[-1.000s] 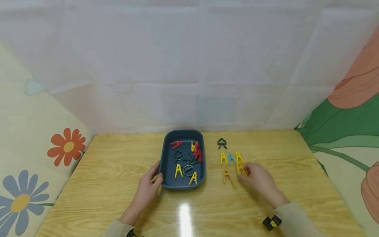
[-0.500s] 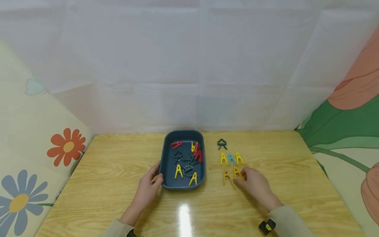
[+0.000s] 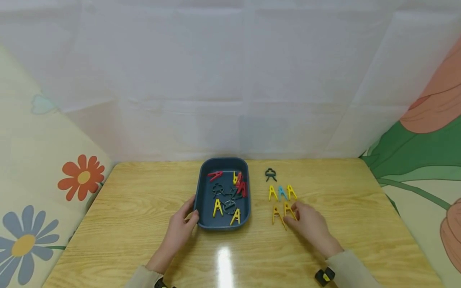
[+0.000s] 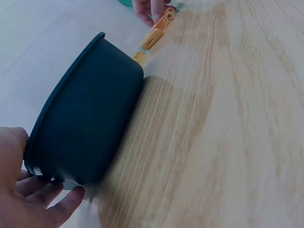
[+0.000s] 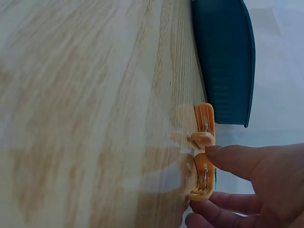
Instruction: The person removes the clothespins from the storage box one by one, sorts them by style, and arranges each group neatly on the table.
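My left hand (image 3: 181, 226) holds the near left corner of a dark blue tray (image 3: 223, 228), thumb and fingers against its side. My right hand (image 3: 312, 224) pinches a yellow clothespin (image 3: 286, 208) lying on the table; in the right wrist view, thumb and fingers sit at its two sides. Just left of it lies another yellow clothespin (image 3: 275, 213). Behind these, a yellow clothespin (image 3: 272, 193), a blue clothespin (image 3: 282, 193) and a third yellow one stand in a row. A dark green clip (image 3: 270, 174) lies farther back.
Inside the tray lie red clothespins (image 3: 215, 175), yellow clothespins (image 3: 217, 207) and dark round clips (image 3: 229, 207). The wooden table (image 3: 144, 192) ends at a white cloth backdrop (image 3: 237, 80). Flower-patterned panels flank both sides.
My right hand has moved left and slightly nearer with the yellow clothespin, setting it beside the other front one. It barely moves in the last half second. The left hand and tray stay put.
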`<state>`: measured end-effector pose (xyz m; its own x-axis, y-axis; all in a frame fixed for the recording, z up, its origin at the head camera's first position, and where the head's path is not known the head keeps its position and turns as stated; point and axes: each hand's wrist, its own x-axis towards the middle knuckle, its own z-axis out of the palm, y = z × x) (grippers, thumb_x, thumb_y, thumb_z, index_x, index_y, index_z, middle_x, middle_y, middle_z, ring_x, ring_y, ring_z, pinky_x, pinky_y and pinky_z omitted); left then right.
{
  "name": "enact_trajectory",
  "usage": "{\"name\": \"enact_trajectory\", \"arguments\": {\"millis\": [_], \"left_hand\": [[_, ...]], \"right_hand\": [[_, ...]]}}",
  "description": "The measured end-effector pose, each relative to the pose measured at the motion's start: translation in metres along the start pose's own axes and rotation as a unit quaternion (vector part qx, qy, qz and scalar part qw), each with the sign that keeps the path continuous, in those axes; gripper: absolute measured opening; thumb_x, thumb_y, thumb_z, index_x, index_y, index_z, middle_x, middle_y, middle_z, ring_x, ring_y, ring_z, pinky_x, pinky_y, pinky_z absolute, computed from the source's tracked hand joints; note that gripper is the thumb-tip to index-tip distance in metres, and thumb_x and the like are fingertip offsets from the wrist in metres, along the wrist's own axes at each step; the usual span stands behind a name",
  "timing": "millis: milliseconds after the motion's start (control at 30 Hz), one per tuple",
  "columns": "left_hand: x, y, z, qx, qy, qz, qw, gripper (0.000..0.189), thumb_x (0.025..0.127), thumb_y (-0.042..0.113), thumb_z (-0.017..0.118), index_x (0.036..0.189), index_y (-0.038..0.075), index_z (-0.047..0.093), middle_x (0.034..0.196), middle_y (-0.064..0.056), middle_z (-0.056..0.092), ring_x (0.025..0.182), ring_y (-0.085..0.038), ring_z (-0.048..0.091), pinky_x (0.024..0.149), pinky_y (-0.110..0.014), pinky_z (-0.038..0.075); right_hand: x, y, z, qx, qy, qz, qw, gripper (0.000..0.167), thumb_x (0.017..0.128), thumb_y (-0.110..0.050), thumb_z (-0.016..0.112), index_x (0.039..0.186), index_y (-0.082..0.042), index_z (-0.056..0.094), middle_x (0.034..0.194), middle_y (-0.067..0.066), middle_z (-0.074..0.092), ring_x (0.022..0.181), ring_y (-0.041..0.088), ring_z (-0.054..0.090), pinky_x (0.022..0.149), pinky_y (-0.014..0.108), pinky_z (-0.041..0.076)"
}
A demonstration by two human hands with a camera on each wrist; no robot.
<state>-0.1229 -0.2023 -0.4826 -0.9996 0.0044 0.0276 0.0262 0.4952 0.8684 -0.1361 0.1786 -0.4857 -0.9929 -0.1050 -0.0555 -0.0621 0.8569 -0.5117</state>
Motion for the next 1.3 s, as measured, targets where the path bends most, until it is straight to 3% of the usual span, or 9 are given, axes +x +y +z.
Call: {"name": "enact_trajectory", "arguments": {"millis": [200, 333, 500, 733, 967, 1300], "left_hand": [[0.0, 0.001, 0.001, -0.001, 0.001, 0.003, 1.0, 0.053, 0.106, 0.004, 0.053, 0.157, -0.003, 0.04, 0.154, -0.025, 0.051, 0.136, -0.041, 0.054, 0.107, -0.059, 0.049], [-0.001, 0.001, 0.001, -0.001, 0.001, 0.002, 1.0, 0.054, 0.106, 0.005, 0.053, 0.158, -0.003, 0.04, 0.154, -0.026, 0.05, 0.136, -0.041, 0.054, 0.107, -0.059, 0.049], [-0.001, 0.002, 0.0, -0.001, 0.002, 0.004, 1.0, 0.054, 0.106, 0.005, 0.053, 0.158, -0.002, 0.039, 0.154, -0.026, 0.05, 0.136, -0.041, 0.054, 0.106, -0.06, 0.049], [-0.001, 0.001, 0.0, -0.002, 0.005, 0.004, 1.0, 0.053, 0.106, 0.005, 0.053, 0.157, -0.003, 0.04, 0.153, -0.027, 0.051, 0.136, -0.042, 0.054, 0.106, -0.061, 0.049], [0.0, 0.001, 0.0, 0.003, 0.009, 0.01, 0.9999, 0.053, 0.105, 0.003, 0.053, 0.156, -0.005, 0.04, 0.151, -0.028, 0.052, 0.134, -0.043, 0.055, 0.105, -0.061, 0.05], [0.0, 0.001, 0.0, 0.003, 0.006, 0.009, 0.9999, 0.053, 0.105, 0.004, 0.053, 0.156, -0.005, 0.041, 0.151, -0.027, 0.052, 0.135, -0.042, 0.055, 0.105, -0.061, 0.049]], "right_hand": [[-0.002, -0.001, -0.004, -0.003, 0.019, -0.006, 0.9998, 0.036, 0.092, -0.029, 0.079, 0.112, -0.001, 0.068, 0.074, 0.0, 0.057, 0.062, 0.014, 0.05, 0.054, 0.03, 0.042], [-0.001, -0.003, -0.012, -0.009, 0.044, -0.018, 0.9989, 0.031, 0.094, -0.026, 0.077, 0.111, -0.001, 0.069, 0.085, 0.005, 0.067, 0.07, 0.017, 0.062, 0.059, 0.034, 0.053], [0.008, -0.013, -0.027, -0.006, 0.05, -0.033, 0.9982, 0.027, 0.098, -0.021, 0.073, 0.113, 0.001, 0.07, 0.095, 0.01, 0.07, 0.077, 0.02, 0.066, 0.061, 0.036, 0.056], [0.025, -0.042, -0.04, 0.01, 0.038, -0.062, 0.9973, 0.03, 0.1, -0.023, 0.071, 0.118, 0.0, 0.07, 0.098, 0.009, 0.07, 0.085, 0.023, 0.067, 0.072, 0.04, 0.058], [0.044, -0.073, -0.033, 0.014, 0.033, -0.112, 0.9931, 0.032, 0.098, -0.026, 0.074, 0.117, 0.0, 0.071, 0.101, 0.01, 0.072, 0.088, 0.025, 0.068, 0.077, 0.043, 0.059], [0.067, -0.126, -0.026, 0.024, -0.011, -0.116, 0.9929, 0.036, 0.1, -0.035, 0.071, 0.122, -0.006, 0.071, 0.113, 0.009, 0.073, 0.099, 0.024, 0.069, 0.083, 0.042, 0.059]]}}
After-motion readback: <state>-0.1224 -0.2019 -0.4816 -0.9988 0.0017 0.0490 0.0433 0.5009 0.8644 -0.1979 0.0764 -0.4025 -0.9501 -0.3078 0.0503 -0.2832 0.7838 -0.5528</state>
